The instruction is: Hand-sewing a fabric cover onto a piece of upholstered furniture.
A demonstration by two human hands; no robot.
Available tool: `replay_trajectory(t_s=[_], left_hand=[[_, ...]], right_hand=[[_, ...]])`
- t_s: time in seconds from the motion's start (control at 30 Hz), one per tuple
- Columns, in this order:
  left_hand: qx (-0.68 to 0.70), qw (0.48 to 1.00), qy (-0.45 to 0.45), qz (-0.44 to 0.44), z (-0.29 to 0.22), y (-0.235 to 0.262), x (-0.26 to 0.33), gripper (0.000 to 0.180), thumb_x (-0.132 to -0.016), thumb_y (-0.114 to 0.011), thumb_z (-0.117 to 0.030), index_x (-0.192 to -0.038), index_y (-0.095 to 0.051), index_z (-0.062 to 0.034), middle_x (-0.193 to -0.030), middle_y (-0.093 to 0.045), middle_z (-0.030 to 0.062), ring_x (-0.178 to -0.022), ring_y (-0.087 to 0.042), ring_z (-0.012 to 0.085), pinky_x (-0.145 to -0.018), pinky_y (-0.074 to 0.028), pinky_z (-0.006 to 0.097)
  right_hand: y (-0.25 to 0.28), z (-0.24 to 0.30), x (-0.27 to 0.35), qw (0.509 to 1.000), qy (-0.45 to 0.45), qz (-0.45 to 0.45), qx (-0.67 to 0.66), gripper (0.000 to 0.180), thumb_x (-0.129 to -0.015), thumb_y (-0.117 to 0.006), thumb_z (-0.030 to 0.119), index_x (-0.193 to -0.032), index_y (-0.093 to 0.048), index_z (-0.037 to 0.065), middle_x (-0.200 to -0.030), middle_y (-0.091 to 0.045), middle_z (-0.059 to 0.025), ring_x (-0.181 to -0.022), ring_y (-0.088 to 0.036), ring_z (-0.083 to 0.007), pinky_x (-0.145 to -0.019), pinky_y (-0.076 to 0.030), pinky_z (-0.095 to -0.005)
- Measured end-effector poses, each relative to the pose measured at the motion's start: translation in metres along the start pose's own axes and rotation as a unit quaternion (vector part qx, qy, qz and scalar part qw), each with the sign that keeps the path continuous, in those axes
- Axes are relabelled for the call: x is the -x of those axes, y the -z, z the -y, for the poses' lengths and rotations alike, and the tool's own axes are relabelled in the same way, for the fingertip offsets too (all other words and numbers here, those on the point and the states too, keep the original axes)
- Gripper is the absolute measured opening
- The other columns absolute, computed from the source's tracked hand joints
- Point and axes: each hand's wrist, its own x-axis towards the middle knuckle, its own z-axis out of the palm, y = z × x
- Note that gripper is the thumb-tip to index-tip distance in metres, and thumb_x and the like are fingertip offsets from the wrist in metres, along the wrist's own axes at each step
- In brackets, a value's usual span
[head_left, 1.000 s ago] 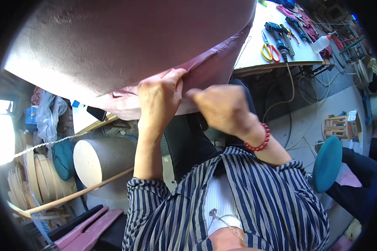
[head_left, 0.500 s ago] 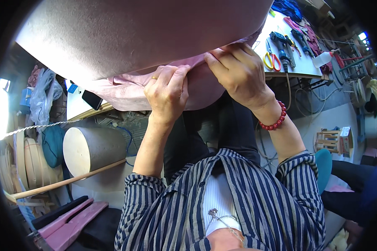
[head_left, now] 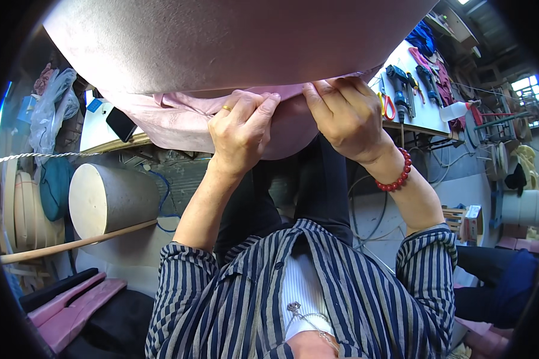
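Observation:
A large rounded piece covered in pale pink, velvety fabric (head_left: 233, 45) fills the top of the view. Below its edge hangs a loose fold of the pink fabric (head_left: 188, 122). My left hand (head_left: 241, 130), with a gold ring, is closed, pinching the fold between thumb and fingers. To its right, my right hand (head_left: 346, 122), wearing a red bead bracelet (head_left: 396, 175), grips the fabric along the same edge. The fingertips of the right hand are partly hidden under the piece.
On the white table (head_left: 422, 116) at right lie a power drill (head_left: 399, 87), scissors (head_left: 389, 109) and a white bottle (head_left: 455, 111). A dark phone (head_left: 121, 124) lies at left. A big cylinder (head_left: 117, 196) and a wooden pole (head_left: 84, 241) stand lower left, near pink padded parts (head_left: 81, 311).
My view has shifted slightly, and the pink piece sits a little further right in it. Both hands keep hold of the fabric; the right hand now covers more of the scissors.

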Motion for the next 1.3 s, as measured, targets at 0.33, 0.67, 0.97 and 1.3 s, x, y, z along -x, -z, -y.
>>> replay_trajectory(t_s=[0.33, 0.67, 0.97, 1.3], left_hand=[[-0.002, 1.0, 0.02, -0.009, -0.004, 0.001, -0.004, 0.022, -0.066, -0.068, 0.001, -0.088, -0.069, -0.0027, -0.073, -0.059, 0.0051, -0.072, -0.061, 0.0217, -0.058, -0.05, 0.033], [-0.046, 0.999, 0.014, -0.007, -0.002, 0.002, -0.004, 0.03, -0.069, -0.067, -0.002, -0.098, -0.072, -0.0015, -0.075, -0.058, 0.0047, -0.072, -0.061, 0.02, -0.058, -0.051, 0.03], [-0.042, 0.999, 0.006, 0.015, -0.005, 0.003, -0.001, 0.028, -0.07, -0.071, -0.004, -0.097, -0.074, -0.0028, -0.078, -0.061, 0.0032, -0.076, -0.061, 0.0183, -0.061, -0.054, 0.029], [-0.122, 0.979, 0.046, 0.158, -0.03, 0.018, -0.006, 0.043, -0.071, -0.06, -0.002, -0.113, -0.067, 0.0004, -0.107, -0.064, 0.0099, -0.102, -0.059, 0.0262, -0.092, -0.045, 0.041]], right_hand=[[0.007, 0.009, -0.009, 0.997, -0.055, 0.049, 0.012, 0.02, -0.078, -0.066, 0.003, -0.096, -0.073, 0.0, -0.086, -0.07, -0.0104, -0.079, -0.068, -0.0223, -0.07, -0.056, -0.0312], [0.005, 0.007, -0.009, 0.998, -0.036, 0.043, 0.019, 0.016, -0.081, -0.064, 0.002, -0.095, -0.073, -0.002, -0.087, -0.073, -0.0151, -0.078, -0.073, -0.0243, -0.071, -0.057, -0.0305], [0.008, 0.011, -0.007, 0.997, -0.034, 0.053, 0.036, 0.016, -0.079, -0.066, 0.002, -0.092, -0.073, -0.001, -0.088, -0.073, -0.0143, -0.08, -0.073, -0.0239, -0.07, -0.057, -0.0306], [0.004, 0.011, -0.005, 0.997, -0.055, 0.049, 0.032, 0.018, -0.076, -0.067, 0.002, -0.093, -0.073, 0.0, -0.091, -0.072, -0.0127, -0.082, -0.072, -0.0219, -0.073, -0.057, -0.0301]])
